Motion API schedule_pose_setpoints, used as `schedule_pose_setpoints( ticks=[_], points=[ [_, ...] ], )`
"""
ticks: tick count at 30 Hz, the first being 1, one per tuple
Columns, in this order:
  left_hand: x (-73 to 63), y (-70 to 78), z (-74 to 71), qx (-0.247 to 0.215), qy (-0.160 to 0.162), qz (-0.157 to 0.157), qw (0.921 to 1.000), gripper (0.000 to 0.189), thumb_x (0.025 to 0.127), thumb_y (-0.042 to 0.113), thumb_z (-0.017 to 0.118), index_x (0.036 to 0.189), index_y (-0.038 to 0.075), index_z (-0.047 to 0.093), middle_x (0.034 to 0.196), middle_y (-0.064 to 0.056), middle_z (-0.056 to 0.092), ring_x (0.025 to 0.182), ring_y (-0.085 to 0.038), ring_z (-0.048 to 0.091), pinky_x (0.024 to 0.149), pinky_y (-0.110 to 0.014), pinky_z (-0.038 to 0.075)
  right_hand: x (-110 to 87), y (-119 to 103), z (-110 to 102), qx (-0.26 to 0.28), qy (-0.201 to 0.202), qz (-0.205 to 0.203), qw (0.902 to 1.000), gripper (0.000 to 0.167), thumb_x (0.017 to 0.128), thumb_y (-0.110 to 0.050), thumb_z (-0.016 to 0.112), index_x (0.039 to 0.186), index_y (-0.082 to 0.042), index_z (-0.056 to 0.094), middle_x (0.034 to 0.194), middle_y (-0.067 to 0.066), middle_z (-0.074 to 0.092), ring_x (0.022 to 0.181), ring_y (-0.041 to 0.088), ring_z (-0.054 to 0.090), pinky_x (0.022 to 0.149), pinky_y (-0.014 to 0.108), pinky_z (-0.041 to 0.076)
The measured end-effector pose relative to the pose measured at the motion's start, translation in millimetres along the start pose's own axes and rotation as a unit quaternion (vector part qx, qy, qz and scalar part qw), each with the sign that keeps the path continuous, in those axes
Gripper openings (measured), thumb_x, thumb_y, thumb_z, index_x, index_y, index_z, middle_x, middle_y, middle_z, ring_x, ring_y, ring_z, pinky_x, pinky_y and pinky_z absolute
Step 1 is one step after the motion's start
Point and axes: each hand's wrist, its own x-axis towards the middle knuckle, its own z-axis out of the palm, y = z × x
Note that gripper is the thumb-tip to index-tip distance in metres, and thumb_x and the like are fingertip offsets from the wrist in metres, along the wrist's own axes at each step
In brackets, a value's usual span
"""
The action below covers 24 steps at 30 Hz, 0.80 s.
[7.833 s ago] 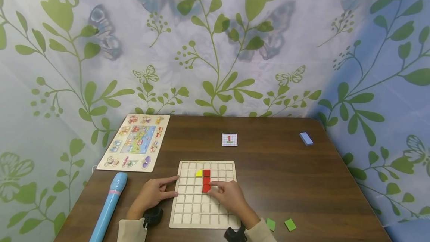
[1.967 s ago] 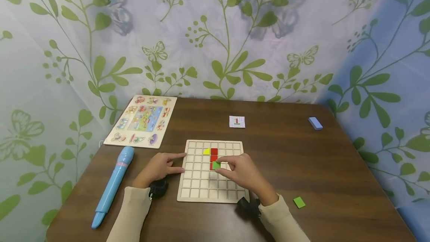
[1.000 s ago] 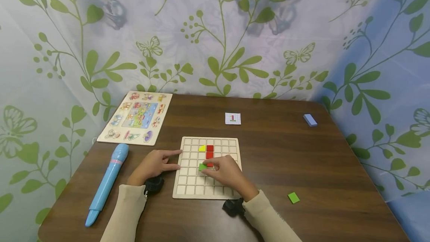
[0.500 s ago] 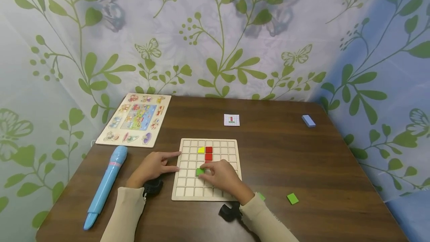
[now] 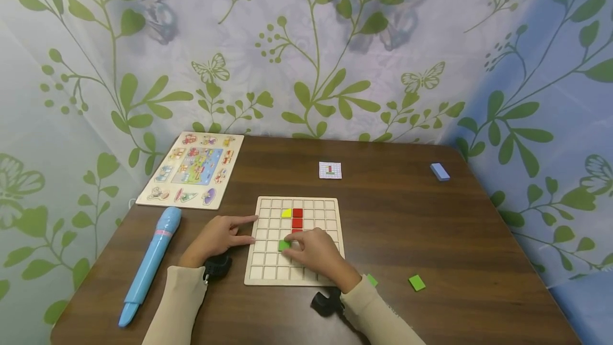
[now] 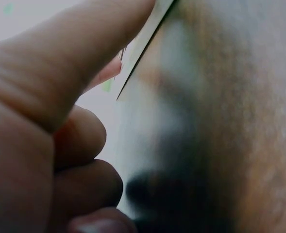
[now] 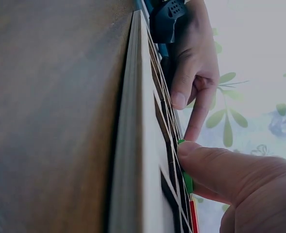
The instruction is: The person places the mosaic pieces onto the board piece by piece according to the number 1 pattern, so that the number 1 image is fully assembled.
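Observation:
My right hand pinches a square green tile between thumb and forefinger, at a cell of the wooden grid board. In the right wrist view the thumb lies on the green tile. Above it on the board stand a column of red tiles, the lowest partly hidden by my right fingers, and a yellow tile with a slanted side. My left hand touches the board's left edge with straight forefinger and thumb, its other fingers folded.
Two green tiles lie right of the board, one half hidden by my right sleeve. A pattern card and a blue block lie farther back. At left are a picture puzzle board and a blue toy microphone.
Earlier my right hand was at the lowest red tile. Since then it has brought a green tile over the red column, then left and down to the cell. My left hand keeps to the board's edge.

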Motion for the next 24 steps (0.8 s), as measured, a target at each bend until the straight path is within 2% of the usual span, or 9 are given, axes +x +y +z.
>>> schedule_pose_setpoints(
  ticks=[14,19,24],
  points=[
    [0.0,-1.5,-0.3,0.007,0.003,0.0,1.0,0.062,0.085,0.047,0.081,0.141,0.026,0.065,0.055,0.01,0.029,0.052,-0.007,0.027,0.052,-0.026,0.029,-0.1,2,1,0.008,0.004,-0.001,1.0,0.026,0.088,-0.036,0.08,0.111,-0.023,0.081,0.05,-0.016,0.033,0.049,0.001,0.029,0.051,0.023,0.027],
    [-0.2,0.7,-2.2,0.013,0.0,-0.011,0.9999,0.062,0.085,0.047,0.081,0.141,0.027,0.065,0.055,0.01,0.031,0.053,-0.007,0.028,0.054,-0.026,0.028,-7.6,1,-14,0.052,0.039,0.002,0.9979,0.028,0.089,-0.033,0.082,0.112,-0.017,0.081,0.049,-0.016,0.032,0.048,0.001,0.025,0.049,0.023,0.025],
    [-0.1,4.3,-0.3,0.009,-0.001,-0.015,0.9999,0.061,0.085,0.046,0.082,0.141,0.028,0.065,0.055,0.009,0.031,0.052,-0.008,0.026,0.054,-0.026,0.027,-33.1,9,-46,0.091,0.098,0.02,0.9908,0.028,0.087,-0.028,0.084,0.112,-0.014,0.081,0.05,-0.017,0.029,0.049,0.0,0.024,0.049,0.023,0.027]
  ],
)
